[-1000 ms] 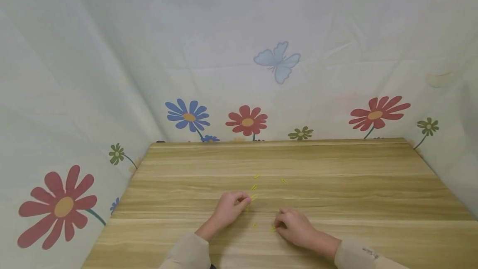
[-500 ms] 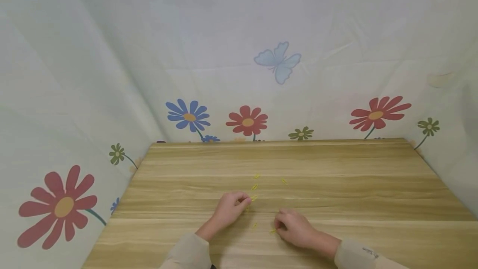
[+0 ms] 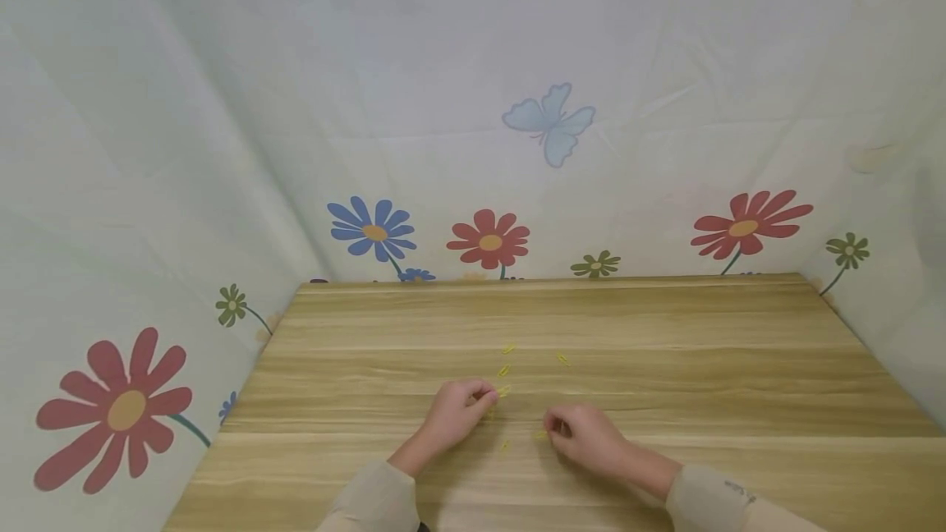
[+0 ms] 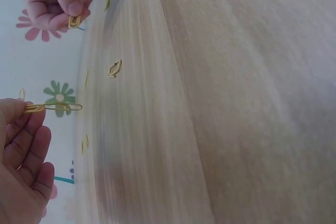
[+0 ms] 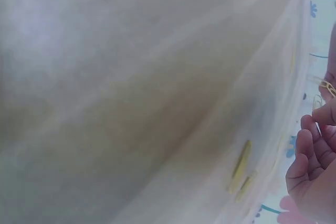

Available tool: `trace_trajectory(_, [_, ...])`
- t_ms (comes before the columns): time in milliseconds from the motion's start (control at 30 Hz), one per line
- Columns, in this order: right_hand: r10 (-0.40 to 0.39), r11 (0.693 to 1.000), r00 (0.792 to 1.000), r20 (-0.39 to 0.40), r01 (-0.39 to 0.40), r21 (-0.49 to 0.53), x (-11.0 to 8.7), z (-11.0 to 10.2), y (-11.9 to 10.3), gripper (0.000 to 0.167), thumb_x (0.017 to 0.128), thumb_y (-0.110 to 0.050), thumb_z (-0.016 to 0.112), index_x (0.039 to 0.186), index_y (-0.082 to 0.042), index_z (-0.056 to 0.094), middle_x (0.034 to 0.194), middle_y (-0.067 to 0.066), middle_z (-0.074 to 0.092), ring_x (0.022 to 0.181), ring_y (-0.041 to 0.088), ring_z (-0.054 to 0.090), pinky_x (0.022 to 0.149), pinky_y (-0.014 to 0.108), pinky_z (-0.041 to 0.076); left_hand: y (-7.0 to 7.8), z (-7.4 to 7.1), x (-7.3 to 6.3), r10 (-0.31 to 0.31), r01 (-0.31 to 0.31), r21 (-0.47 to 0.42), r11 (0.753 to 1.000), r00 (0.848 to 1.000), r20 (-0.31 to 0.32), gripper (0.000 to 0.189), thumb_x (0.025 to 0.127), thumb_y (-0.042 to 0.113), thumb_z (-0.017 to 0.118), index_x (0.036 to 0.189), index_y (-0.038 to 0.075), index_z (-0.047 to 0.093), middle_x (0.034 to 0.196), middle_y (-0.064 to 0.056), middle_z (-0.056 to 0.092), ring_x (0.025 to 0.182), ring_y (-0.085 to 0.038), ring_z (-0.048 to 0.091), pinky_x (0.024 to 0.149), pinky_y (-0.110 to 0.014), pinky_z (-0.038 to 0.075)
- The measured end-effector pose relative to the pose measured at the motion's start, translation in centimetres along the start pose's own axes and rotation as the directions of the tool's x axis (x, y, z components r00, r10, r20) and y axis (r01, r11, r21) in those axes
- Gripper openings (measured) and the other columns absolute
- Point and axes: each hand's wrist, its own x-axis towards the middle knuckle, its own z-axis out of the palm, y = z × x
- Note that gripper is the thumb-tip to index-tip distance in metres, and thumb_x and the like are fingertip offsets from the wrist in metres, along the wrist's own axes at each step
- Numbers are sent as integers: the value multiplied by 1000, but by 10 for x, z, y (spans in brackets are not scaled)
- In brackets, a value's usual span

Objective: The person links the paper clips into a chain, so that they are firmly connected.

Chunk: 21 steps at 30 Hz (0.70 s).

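Observation:
My left hand (image 3: 454,415) pinches linked yellow paper clips (image 4: 63,107) between thumb and fingertips; in the left wrist view they stick out sideways over the tabletop's edge line. To the right, my right hand (image 3: 587,436) holds one yellow paper clip (image 4: 74,22) by thumb and forefinger, its end poking out beyond the thumb. The right wrist view shows this clip (image 5: 316,103) close to the linked clips (image 5: 326,84), with a gap between the hands in the head view. The right hand's other fingers curl loosely.
Several loose yellow paper clips lie on the wooden table (image 3: 702,368): one behind the left hand (image 3: 504,370), another farther right (image 3: 564,359), one between the hands (image 3: 506,444). A flower-printed cloth (image 3: 636,187) hangs behind and beside the table.
My right hand has risen a little with its paper clip, which now points toward the left hand higher than before. The left hand has stayed in place with its linked clips.

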Motion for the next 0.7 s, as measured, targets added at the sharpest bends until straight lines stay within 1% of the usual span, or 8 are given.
trace_trajectory(267, [-12, 1000, 998, -53, 14, 28, 9, -12, -1, 7, 78, 0, 60, 80, -4, 65, 75, 1, 64, 62, -1, 47, 54, 15, 41, 2, 1, 1, 10, -10, -28, 1000, 1000, 10, 24, 88, 31, 53, 88, 12, 67, 85, 2, 67, 79, -8, 59, 68, -21, 47])
trace_trajectory(400, [-29, 999, 996, -80, 32, 34, 14, -18, -2, 7, 78, 0, 60, 80, -3, 65, 75, 3, 65, 62, 0, 48, 54, 15, 42, 4, 2, 2, 11, -10, -40, 999, 1000, 20, 24, 88, 31, 52, 88, 12, 67, 87, 2, 67, 82, -10, 60, 69, -22, 47])
trace_trajectory(533, [-56, 997, 994, -92, 60, 43, 17, -25, -4, 6, 78, 1, 60, 80, -3, 65, 75, 4, 65, 63, 1, 51, 55, 15, 43, 9, 4, 2, 24, -23, -48, 999, 999, 25, 24, 88, 29, 53, 87, 10, 67, 86, 1, 67, 81, -10, 60, 68, -21, 47])
trace_trajectory(700, [-91, 995, 987, -132, 97, 38, 21, -29, -5, 7, 76, 2, 62, 77, -4, 65, 73, 3, 64, 61, 1, 50, 53, 16, 42, 16, 5, 3, 42, -41, -47, 998, 999, 22, 21, 87, 26, 55, 86, 9, 67, 84, 0, 68, 78, -8, 60, 67, -19, 46])
